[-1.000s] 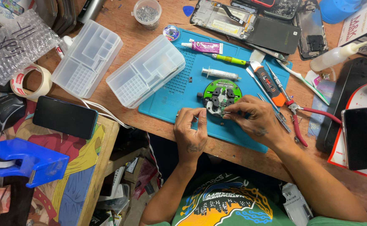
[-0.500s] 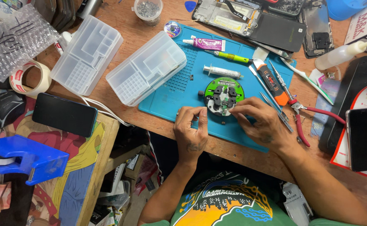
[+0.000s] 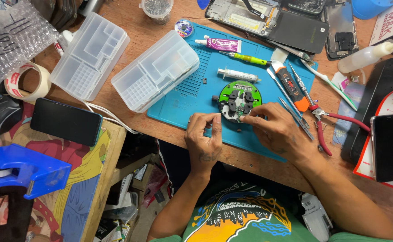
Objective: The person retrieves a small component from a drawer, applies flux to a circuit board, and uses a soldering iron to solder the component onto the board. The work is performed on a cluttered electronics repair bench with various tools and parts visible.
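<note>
Round green fixture sits near the blue mat's front edge. Left hand curled, pinching its 7 o'clock side; right hand pinches at 5. Tools crowd 3 o'clock, organizer boxes at 9, wooden bench packed.

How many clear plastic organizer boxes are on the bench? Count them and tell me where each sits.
2. One box lies on the bare wood left of the blue mat. The other box sits beside it, overlapping the mat's left edge. None seem hidden.
</note>
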